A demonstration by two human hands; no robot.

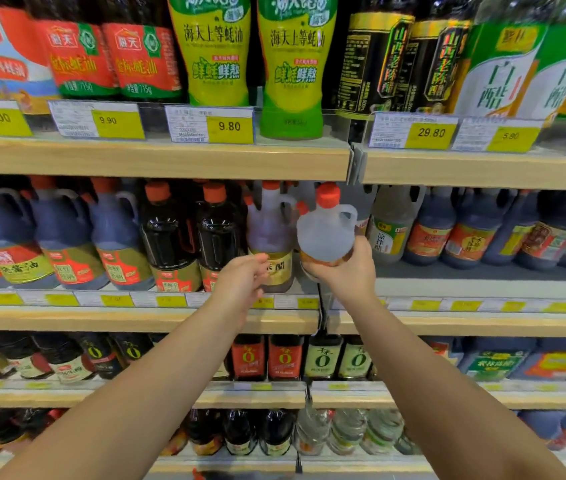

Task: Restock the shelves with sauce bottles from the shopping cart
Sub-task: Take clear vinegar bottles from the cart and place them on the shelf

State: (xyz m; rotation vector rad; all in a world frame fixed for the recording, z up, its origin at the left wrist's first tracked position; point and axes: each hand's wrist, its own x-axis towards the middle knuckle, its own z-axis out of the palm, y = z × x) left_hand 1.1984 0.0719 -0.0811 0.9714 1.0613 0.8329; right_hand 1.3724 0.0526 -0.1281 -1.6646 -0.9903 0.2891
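Note:
My right hand (345, 271) grips the lower half of a clear jug bottle (324, 230) with a red cap and a side handle, upright in front of the second shelf (136, 320). It hovers at a gap between a brownish vinegar jug (269, 233) and a pale vinegar bottle (390, 230). My left hand (243, 278) is held out beside it with fingers loosely apart, holding nothing, just in front of the brownish jug's label. The shopping cart is out of view.
The top shelf (156, 157) carries oyster sauce and vinegar bottles behind yellow price tags. Dark soy sauce jugs (115, 237) crowd the second shelf on both sides. Lower shelves (257, 396) hold smaller dark and clear bottles. A metal divider (323, 306) separates the shelf bays.

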